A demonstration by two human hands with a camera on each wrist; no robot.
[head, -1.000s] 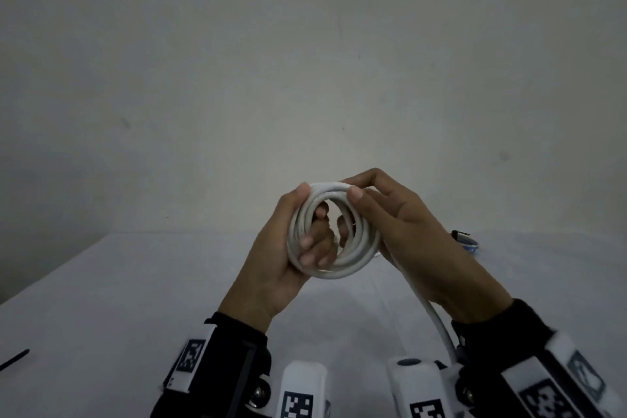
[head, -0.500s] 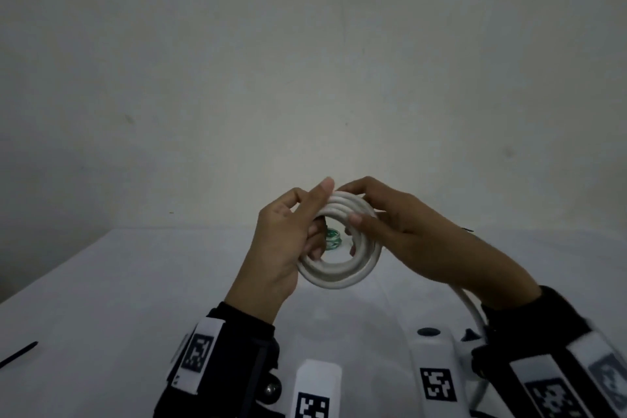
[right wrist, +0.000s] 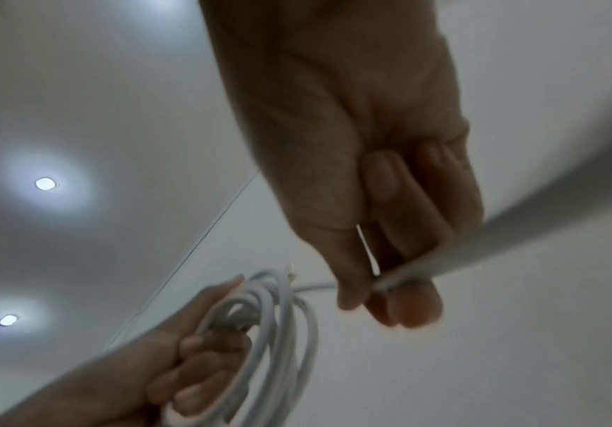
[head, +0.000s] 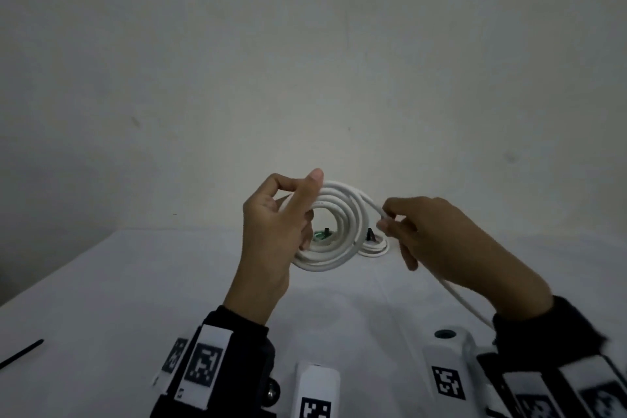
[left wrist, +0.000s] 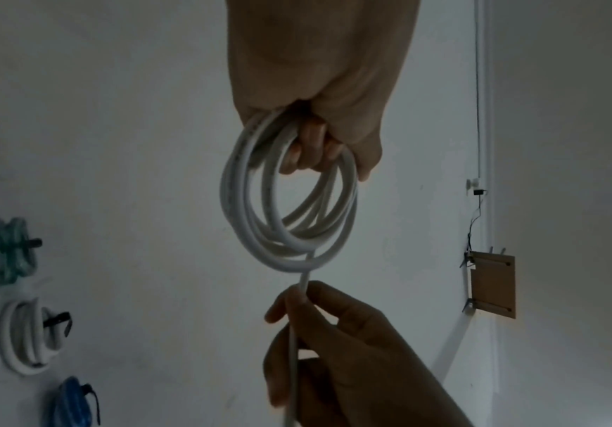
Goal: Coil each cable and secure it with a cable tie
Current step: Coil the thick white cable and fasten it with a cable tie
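Note:
A white cable point(head: 342, 214) is wound into several loops held upright above the white table point(head: 101, 299). My left hand point(head: 281, 214) grips the coil's left side, thumb on top and fingers curled through the loops point(left wrist: 289, 208). My right hand point(head: 400, 224) pinches the loose strand point(left wrist: 302, 291) just right of the coil; that strand runs under my palm toward my right wrist point(head: 464, 305). In the right wrist view the coil point(right wrist: 271, 332) hangs from the left hand and the strand point(right wrist: 443, 254) passes between my right fingertips.
On the far table lie a tied white coil point(head: 373, 248) with a black tie, and a green coil point(head: 320, 236). The left wrist view also shows a blue coil point(left wrist: 72, 404). A black cable tie point(head: 20, 355) lies at the table's left edge.
My right hand has slid off the coil to the right, drawing the loose strand out. My left hand has turned the coil to face me more. The tied coils behind came into view.

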